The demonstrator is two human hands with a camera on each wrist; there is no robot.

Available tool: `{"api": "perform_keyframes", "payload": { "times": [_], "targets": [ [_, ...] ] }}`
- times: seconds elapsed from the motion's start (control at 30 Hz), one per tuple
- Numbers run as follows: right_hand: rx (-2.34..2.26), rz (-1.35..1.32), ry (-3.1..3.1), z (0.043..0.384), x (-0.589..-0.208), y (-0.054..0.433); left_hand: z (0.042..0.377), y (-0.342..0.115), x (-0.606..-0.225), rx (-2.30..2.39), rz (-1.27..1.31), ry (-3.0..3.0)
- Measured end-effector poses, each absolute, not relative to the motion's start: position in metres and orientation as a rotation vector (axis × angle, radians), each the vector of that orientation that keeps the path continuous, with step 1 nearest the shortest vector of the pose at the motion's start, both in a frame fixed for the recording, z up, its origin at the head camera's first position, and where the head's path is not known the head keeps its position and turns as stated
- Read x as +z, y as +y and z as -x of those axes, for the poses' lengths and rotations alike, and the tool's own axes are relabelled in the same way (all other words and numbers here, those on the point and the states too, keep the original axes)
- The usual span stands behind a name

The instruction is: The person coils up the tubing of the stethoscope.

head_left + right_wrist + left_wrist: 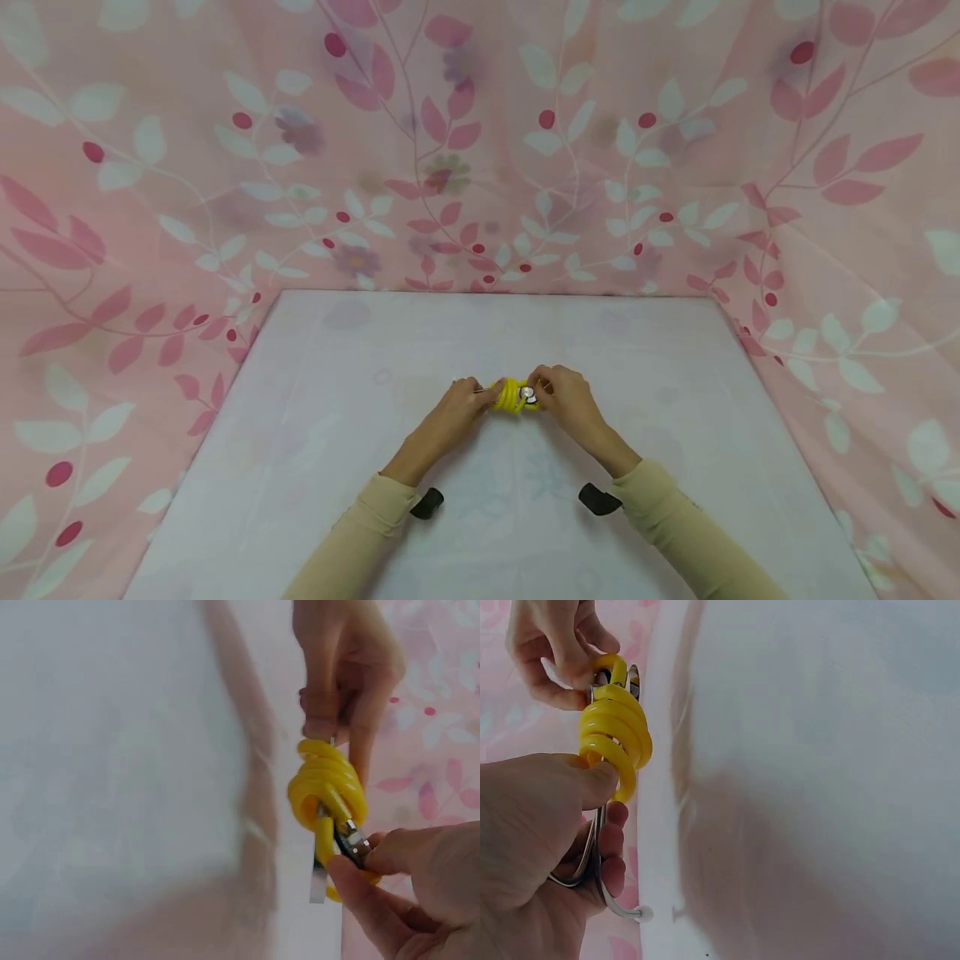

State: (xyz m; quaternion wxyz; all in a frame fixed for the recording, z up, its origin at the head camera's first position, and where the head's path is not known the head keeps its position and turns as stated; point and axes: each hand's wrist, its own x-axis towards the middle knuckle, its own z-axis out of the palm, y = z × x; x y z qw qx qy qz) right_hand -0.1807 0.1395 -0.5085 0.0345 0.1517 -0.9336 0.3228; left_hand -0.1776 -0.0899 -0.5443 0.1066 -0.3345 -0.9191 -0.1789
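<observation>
Between both hands is a stethoscope with its yellow tube (510, 396) wound in several coils. My left hand (457, 408) grips the metal ear tubes (600, 825), its thumb pressed to the end of the coil in the left wrist view. One ear tube curves out below the fingers to a pale ear tip (646, 913). At the coil's other end, my right hand (566, 404) pinches the yellow tube beside the round silver chest piece (527, 393). In the right wrist view, shiny metal parts (352, 841) show by the right fingertips, partly covered by tube.
The hands work over a table (345, 350) with a white cover. A pink leaf-patterned cloth (480, 150) hangs behind it and at both sides. Black wrist-worn pieces (427, 503) jut inward from both sleeves.
</observation>
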Motion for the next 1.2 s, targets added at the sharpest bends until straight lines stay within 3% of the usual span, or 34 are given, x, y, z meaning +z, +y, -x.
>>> {"api": "perform_keyframes", "payload": {
  "times": [0.67, 1.2],
  "targets": [
    [0.679, -1.057, -2.689, 0.183, -0.526, 0.158, 0.183, -0.098, -0.551, -0.583, 1.059, -2.538],
    [0.752, -1.051, -2.528, 0.211, -0.530, 0.164, 0.207, -0.097, -0.544, -0.606, 1.036, -2.693]
  ]
}}
